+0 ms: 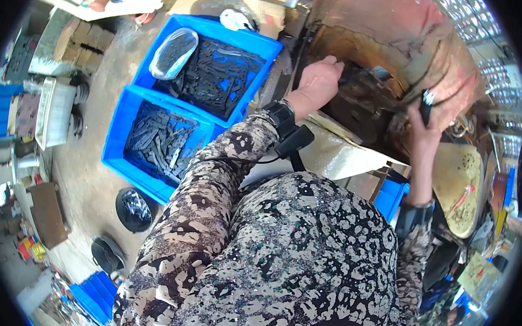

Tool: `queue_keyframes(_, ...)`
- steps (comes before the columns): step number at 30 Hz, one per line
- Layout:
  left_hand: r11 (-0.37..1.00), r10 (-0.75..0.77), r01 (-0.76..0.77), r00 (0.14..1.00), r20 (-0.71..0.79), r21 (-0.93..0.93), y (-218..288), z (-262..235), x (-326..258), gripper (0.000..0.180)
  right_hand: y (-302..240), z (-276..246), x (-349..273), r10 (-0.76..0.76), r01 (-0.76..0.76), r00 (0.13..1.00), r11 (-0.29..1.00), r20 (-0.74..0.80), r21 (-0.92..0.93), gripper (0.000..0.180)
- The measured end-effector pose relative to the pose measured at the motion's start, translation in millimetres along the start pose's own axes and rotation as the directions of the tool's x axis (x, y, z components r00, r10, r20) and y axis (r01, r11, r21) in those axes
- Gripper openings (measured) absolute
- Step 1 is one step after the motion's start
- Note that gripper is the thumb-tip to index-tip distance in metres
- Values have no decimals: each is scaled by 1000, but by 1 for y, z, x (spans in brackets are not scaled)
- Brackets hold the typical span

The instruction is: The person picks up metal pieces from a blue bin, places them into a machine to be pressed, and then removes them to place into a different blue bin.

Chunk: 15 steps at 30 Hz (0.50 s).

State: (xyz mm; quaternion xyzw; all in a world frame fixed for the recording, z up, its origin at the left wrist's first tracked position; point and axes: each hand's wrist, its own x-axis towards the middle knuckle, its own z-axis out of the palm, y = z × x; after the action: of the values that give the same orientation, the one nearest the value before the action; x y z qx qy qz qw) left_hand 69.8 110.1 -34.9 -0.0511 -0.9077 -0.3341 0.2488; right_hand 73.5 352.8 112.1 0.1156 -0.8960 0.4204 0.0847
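My left hand (318,84) is over the left side of a dark, grimy machine recess (361,103), its fingers curled together. What they hold, if anything, is too small to make out. On the recess's right side, my right hand (423,125) is closed around a short black object with a white, bristle-like end (427,103), which looks like a small brush. That end points away from me, beside the stained reddish cover (392,22). A small light-blue patch (381,72) shows inside the recess. Both my forearms wear patterned sleeves with dark bands at the wrists.
Left of me, two blue bins (111,149) hold many dark flat strips; a clear bag of dark pieces (174,53) lies in the farther one. A black round container (133,210) and a dark shoe (107,254) are on the floor. A yellowish tray (458,173) stands at the right.
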Motion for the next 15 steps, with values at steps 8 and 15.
queue_keyframes(8, 955, 267, -277, 959, 100, 106, -9, 29, 23, 19, 23, 9, -128, 89, -84, 993, 994, 80, -64, 23)
queue_keyframes(15, 886, 353, -439, 847, 397, 148, -38, 28, 9, 25, 36, 45, -175, 3, -27, 977, 994, 215, 108, 29)
